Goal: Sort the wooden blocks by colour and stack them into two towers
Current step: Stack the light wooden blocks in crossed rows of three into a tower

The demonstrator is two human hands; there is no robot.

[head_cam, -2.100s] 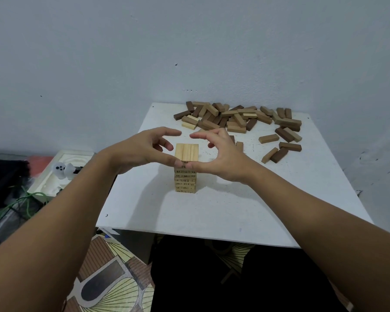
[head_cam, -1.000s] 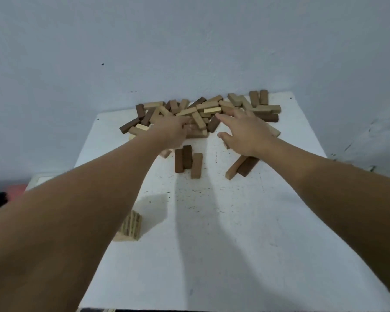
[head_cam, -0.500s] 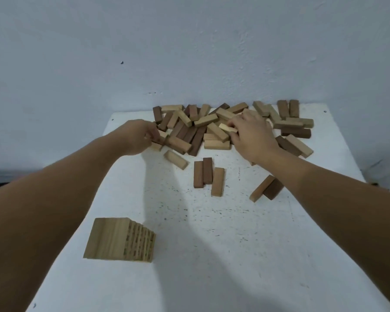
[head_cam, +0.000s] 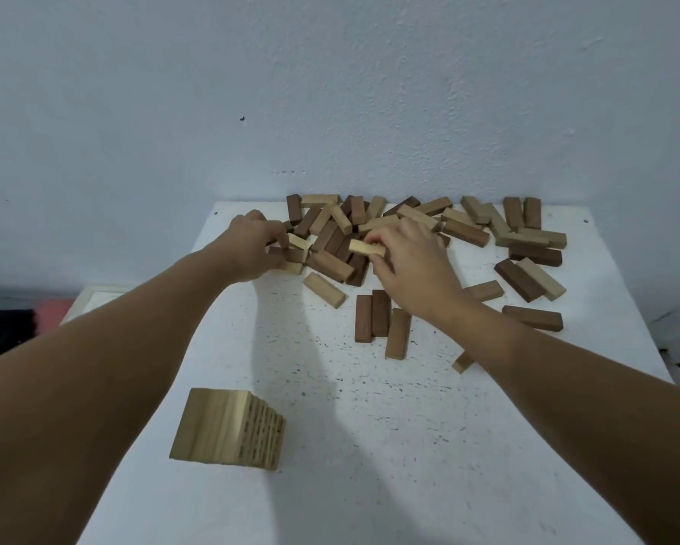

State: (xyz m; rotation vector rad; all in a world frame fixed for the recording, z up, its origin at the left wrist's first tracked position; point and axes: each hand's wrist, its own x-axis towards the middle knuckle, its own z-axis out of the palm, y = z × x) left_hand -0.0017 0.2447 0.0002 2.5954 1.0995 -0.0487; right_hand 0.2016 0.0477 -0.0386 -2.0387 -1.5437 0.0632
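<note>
Up at the table's (head_cam: 409,446) back edge, your right hand (head_cam: 413,261) pinches a pale block (head_cam: 366,247) and your left (head_cam: 252,249) curls round another, fishing light ones from the pile (head_cam: 468,226) for the tower (head_cam: 228,430) near the front-left corner.

We see a loose heap of wooden blocks (head_cam: 409,230), pale and dark brown mixed, strewn along the far edge of the table (head_cam: 428,446). One pale block (head_cam: 366,247) sits raised above the heap's middle, pinched at its right end. Nearer us, two dark blocks (head_cam: 372,318) lie side by side with a mid-brown one (head_cam: 398,333) touching them. A squat tower of pale blocks (head_cam: 228,430) stands upright by the near left edge, well apart from the heap.
</note>
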